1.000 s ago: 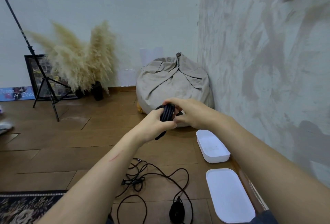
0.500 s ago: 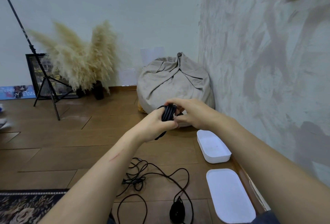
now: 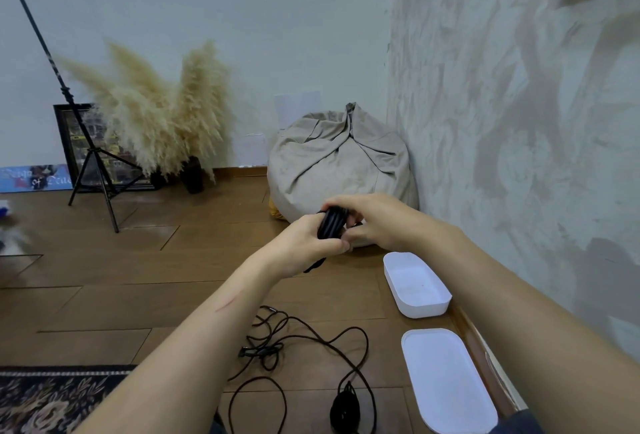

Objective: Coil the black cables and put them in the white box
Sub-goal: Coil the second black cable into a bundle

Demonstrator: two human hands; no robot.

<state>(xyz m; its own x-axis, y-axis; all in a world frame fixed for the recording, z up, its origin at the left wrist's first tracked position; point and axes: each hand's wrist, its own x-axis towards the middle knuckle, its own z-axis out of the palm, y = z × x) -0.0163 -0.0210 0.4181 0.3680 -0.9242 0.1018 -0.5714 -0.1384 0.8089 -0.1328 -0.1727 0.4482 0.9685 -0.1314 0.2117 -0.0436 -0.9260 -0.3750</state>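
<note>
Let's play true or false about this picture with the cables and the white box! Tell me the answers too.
1. The left hand and the right hand both hold the coiled bundle of black cable. True.
2. The open white plastic box has a cable in it. False: no cable shows inside; the bundle is in the hands.
3. A loose black cable lies tangled on the brown wooden floor. True.
4. The flat white plastic lid sits on the box. False: it lies on the floor beside the box, nearer the person.
5. The beige fabric beanbag sits in the corner where the walls meet. True.
</note>
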